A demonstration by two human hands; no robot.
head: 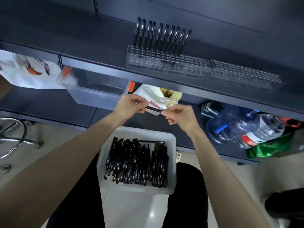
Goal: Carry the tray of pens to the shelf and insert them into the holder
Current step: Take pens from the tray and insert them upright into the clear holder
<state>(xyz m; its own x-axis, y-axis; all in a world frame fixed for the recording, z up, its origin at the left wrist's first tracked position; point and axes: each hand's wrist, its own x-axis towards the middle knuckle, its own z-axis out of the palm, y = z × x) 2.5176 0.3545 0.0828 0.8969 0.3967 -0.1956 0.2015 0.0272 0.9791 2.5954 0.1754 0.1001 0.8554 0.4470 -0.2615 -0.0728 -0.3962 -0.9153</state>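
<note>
A white tray (171, 162) rests on my lap, filled with several black pens (136, 163). Above it, a single black pen (153, 110) lies level between my hands. My left hand (130, 106) pinches its left end and my right hand (178, 116) pinches its right end. On the dark shelf (98, 46) ahead stands a clear holder (205, 71) with rows of holes. Several black pens (162, 40) stand upright in its left part; the rest of its holes are empty.
A clear bin with orange clips (93, 89) sits on the lower shelf at left, beside white bags (29, 71). Large water bottles (243, 127) and a green bag (271, 148) lie at lower right. A chrome stool base (14, 137) stands at left.
</note>
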